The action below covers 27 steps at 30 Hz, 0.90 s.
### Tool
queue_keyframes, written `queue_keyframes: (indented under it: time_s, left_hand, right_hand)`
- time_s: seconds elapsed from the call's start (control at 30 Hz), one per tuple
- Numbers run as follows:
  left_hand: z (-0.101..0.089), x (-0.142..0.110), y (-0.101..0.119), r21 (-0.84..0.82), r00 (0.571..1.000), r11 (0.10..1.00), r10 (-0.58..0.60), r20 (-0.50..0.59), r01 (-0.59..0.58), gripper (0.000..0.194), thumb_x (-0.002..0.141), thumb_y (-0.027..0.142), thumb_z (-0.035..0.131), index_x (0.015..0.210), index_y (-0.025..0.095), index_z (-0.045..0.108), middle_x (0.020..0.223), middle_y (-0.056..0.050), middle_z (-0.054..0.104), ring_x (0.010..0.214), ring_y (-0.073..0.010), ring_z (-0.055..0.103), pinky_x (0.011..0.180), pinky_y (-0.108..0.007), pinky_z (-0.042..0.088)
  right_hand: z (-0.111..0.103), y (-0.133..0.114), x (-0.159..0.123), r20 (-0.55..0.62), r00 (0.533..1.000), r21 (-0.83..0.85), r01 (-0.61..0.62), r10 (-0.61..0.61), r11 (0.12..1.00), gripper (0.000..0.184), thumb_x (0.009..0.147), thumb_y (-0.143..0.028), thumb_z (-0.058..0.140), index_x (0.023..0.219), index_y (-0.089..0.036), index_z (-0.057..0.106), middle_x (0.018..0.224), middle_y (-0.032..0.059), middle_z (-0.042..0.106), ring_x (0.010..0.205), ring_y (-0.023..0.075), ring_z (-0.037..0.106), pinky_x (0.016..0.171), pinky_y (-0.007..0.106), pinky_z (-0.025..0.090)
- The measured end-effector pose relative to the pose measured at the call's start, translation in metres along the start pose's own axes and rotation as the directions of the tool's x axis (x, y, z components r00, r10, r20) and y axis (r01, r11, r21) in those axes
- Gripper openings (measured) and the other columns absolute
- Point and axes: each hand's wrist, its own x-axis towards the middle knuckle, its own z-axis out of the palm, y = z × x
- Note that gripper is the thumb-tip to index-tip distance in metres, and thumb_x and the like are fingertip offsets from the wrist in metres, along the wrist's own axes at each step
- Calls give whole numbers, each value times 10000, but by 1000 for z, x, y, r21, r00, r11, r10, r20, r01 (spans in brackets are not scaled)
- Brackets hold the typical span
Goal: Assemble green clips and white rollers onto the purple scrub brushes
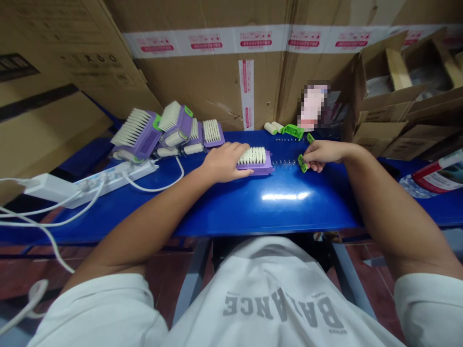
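Note:
My left hand [224,163] is wrapped round a purple brush head with white bristles [253,156], which rests bristles up on the blue table [231,207]. To its right, my right hand [321,154] pinches a small green plastic part [303,164]. A thin metal spring [285,163] lies between that part and the brush head's right end; whether it is hooked to either, I cannot tell. A second spring [287,140] lies just behind, beside another green piece [310,138]. Farther back are a green plastic cover [292,130] and two cream rollers [270,128].
Several purple brushes [135,132] are piled at the left, behind a white power strip [108,180] with cables. Large cardboard boxes [202,77] wall off the back. Open small cartons [387,111] and a clear bottle [437,176] stand at the right. A blurred pink object [313,106] leans at the back.

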Motion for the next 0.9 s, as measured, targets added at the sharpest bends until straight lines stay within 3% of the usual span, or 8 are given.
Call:
queue_keyframes:
  time_s: [0.73,0.9]
  left_hand:
    - [2,0,-1,15,1000,1000,-8,-14,8,814,944,674,620,1616,257,428,1571,-101,593,1393,-355,569,1065,-437,505]
    - [2,0,-1,20,1000,1000,4,-19,-4,821,945,666,618,1615,230,431,1566,-108,598,1397,-350,569,1046,-436,519]
  right_hand:
    - [4,-7,-1,-18,1000,20,-3,4,1000,228,836,-267,766,641,-162,714,576,40,690,469,125,626,495,222,548]
    - [5,-8,0,-10,1000,13,19,-19,1000,244,829,-312,789,648,-167,711,556,38,677,493,134,636,497,224,556]
